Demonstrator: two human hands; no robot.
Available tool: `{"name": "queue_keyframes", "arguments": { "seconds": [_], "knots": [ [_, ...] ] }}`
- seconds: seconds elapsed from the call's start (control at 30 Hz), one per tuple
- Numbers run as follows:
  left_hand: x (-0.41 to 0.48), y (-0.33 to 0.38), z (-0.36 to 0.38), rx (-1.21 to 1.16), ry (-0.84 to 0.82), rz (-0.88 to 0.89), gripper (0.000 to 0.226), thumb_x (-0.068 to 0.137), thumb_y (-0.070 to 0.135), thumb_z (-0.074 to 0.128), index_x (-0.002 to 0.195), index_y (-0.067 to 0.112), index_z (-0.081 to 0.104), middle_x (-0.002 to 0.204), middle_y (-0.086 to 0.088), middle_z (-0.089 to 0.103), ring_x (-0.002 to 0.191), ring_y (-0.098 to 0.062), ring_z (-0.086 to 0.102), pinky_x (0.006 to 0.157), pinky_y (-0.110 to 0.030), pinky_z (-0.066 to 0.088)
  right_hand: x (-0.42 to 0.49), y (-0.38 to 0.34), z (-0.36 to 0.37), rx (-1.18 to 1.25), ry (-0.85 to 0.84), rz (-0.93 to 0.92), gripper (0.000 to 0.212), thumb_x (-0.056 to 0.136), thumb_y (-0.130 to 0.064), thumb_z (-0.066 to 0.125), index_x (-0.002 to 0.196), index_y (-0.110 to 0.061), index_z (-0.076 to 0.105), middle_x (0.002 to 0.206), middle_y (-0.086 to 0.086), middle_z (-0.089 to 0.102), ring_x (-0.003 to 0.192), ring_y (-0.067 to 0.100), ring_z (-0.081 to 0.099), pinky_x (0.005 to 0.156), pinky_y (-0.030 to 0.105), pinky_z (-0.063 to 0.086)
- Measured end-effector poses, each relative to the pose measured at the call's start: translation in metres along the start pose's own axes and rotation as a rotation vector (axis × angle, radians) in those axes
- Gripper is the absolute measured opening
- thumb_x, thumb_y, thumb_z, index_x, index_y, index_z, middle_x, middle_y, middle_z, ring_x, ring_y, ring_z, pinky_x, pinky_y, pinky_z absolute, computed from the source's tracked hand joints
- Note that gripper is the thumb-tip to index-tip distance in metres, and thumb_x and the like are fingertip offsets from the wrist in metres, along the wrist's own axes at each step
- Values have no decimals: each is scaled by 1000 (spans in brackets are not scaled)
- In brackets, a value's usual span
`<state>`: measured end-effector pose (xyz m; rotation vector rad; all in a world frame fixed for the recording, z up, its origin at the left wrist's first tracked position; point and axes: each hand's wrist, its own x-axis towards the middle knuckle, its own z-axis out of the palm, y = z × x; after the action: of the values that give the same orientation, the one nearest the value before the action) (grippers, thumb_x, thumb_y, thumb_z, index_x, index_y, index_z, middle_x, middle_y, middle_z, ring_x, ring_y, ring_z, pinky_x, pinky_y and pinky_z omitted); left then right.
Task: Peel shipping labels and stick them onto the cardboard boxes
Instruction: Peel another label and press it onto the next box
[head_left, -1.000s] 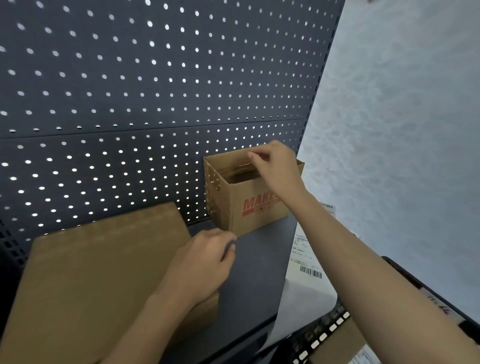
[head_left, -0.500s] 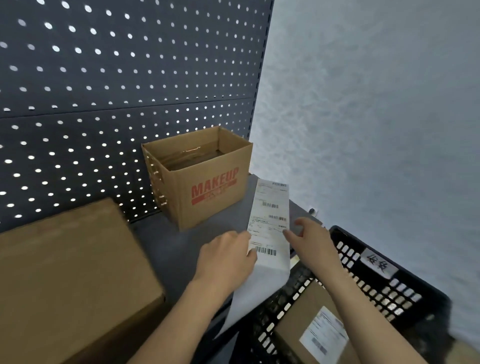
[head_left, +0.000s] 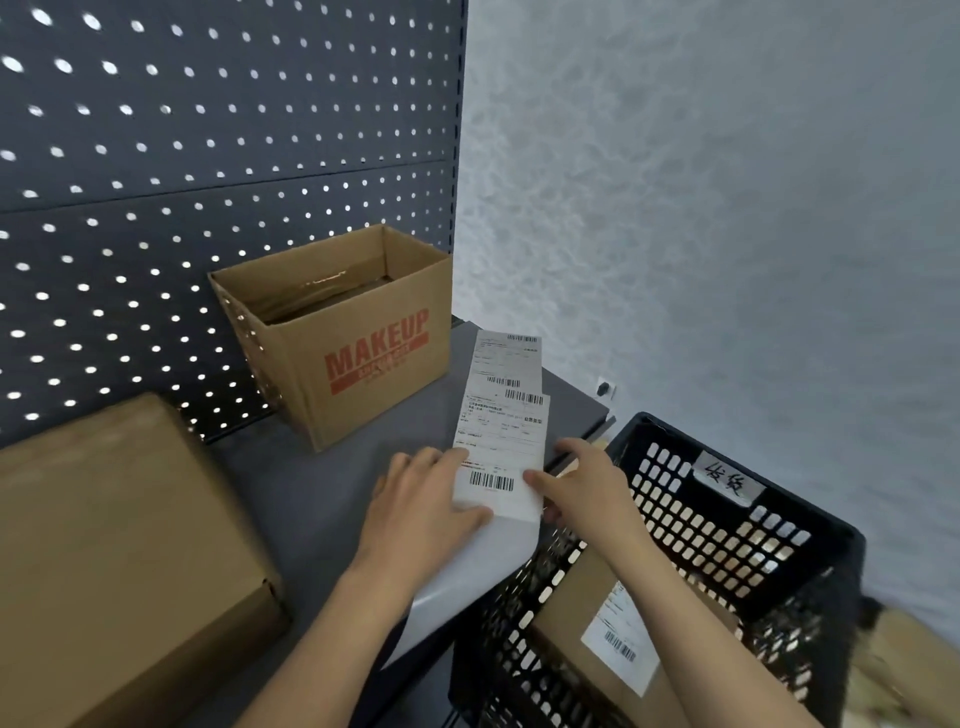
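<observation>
Grey shelf (head_left: 332, 483) by pegboard (head_left: 208, 156) | white barcoded label strip (head_left: 501, 431), two labels showing | left hand (head_left: 421, 512), right hand (head_left: 587, 488) pinching its edges | three boxes: MAKEUP box (head_left: 363, 353), plain box (head_left: 114, 545), labelled box (head_left: 597, 639) in black crate (head_left: 727, 545)

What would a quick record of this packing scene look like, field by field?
surface: grey shelf against a pegboard
label strip: lies on the shelf, its blank tail hanging over the front edge
left hand: on the strip's left edge
right hand: on the strip's right edge
open box: printed MAKEUP, behind the strip
closed box: at the left, no label seen
crate: black, at the right
crate contents: a labelled box
</observation>
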<state>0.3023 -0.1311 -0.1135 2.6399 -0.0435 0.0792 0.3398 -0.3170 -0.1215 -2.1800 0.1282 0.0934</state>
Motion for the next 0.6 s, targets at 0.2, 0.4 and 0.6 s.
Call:
{"name": "queue_keyframes", "arguments": {
  "seconds": [0.2,0.4,0.6],
  "knots": [
    [-3,-2,-1,-101,-9,-29,72,79,43,72,143,35,40,129,9,53,121,-21,39,97,-34,40,0,4,-2,143,-48,3,38,85,-17,74,119,-15,60,79,5,74,62,17,71,53,24,54],
    [-6,-4,2,-267,35,-58,71,77,32,77,137,45,41,110,14,52,112,-16,40,86,-30,38,-6,5,-3,170,-35,-49,24,85,-17,73,106,-25,64,75,2,73,58,10,69,50,20,48],
    [-8,-5,0,-384,79,-85,69,85,36,73,145,37,37,116,12,52,114,-9,39,89,-26,32,-10,12,-2,58,101,-115,16,82,-26,74,90,-36,64,91,-10,64,81,10,63,67,30,52]
  ]
}}
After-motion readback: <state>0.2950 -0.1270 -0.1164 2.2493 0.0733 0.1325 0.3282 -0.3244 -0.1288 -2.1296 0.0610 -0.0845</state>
